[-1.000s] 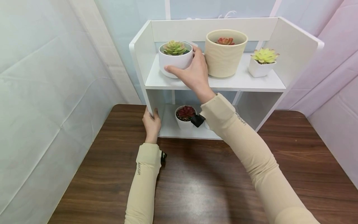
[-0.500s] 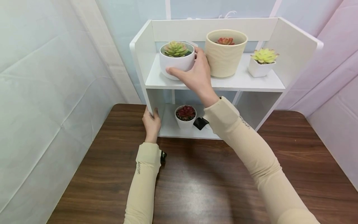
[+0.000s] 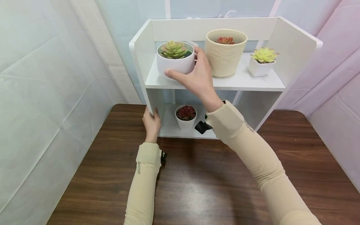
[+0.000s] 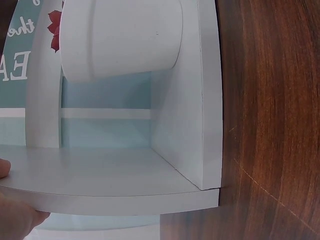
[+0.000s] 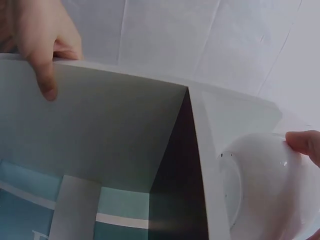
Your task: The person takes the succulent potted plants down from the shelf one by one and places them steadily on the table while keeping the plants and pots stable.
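My right hand (image 3: 201, 76) grips a round white pot (image 3: 175, 65) with a green succulent (image 3: 173, 50) in it, thumb on the near side and fingers around the right. In the right wrist view the pot's underside (image 5: 230, 187) shows, clear of the upper shelf's front edge. Lower down, my left hand (image 3: 152, 125) holds the front edge of the white shelf unit's left side panel (image 3: 154, 97). The left wrist view catches part of that hand (image 4: 17, 215) on the panel. The right wrist view shows its thumb inside.
Right of the held pot stand a large cream pot (image 3: 225, 61) with a red succulent and a small square white pot (image 3: 258, 68) with a yellow-green one. A white pot (image 3: 186, 123) with a dark red succulent sits below. The unit stands on a brown wooden table (image 3: 185, 175).
The gripped pot has come slightly toward me and looks a little larger, its lower edge now off the shelf. My right forearm has drawn slightly back. The left hand stays in place.
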The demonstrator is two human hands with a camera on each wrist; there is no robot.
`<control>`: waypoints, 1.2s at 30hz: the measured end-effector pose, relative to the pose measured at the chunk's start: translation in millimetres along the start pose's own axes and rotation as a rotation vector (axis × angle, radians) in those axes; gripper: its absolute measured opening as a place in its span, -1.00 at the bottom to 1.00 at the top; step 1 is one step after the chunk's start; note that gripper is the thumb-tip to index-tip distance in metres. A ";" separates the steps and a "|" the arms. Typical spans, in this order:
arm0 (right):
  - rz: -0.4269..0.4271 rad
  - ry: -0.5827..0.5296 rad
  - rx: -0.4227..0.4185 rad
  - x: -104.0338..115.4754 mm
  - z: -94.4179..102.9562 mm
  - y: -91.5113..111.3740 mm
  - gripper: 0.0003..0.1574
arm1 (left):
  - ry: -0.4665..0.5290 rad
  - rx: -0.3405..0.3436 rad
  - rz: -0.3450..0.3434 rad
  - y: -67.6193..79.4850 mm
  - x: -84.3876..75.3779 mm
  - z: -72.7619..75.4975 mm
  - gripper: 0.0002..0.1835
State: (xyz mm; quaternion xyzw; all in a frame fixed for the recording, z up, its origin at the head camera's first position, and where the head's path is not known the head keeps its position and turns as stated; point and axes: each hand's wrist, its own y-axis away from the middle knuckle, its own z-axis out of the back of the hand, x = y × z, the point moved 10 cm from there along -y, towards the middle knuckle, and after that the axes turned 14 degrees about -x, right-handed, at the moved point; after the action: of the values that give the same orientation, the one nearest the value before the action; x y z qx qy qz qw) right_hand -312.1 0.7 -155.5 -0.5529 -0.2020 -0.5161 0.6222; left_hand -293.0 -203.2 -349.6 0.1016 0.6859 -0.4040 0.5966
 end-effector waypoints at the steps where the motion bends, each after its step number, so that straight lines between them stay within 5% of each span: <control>1: 0.001 -0.007 0.001 0.9 0.3 0.9 0.20 | 0.003 0.000 0.000 -0.1 -0.1 0.1 -0.66; 18: -0.011 -0.164 0.017 6.5 12.0 21.6 0.17 | -0.005 -0.011 -0.029 -1.2 0.7 0.5 -0.68; 36: 0.043 -0.173 0.027 10.1 20.8 42.7 0.09 | -0.018 0.006 -0.030 -0.7 -1.0 0.7 -0.67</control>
State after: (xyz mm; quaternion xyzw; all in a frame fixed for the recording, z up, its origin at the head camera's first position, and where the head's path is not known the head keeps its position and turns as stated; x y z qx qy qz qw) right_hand -264.6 8.9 -161.3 -0.5912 -0.2501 -0.4500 0.6208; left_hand -292.7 -203.7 -348.4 0.0895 0.6807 -0.4160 0.5964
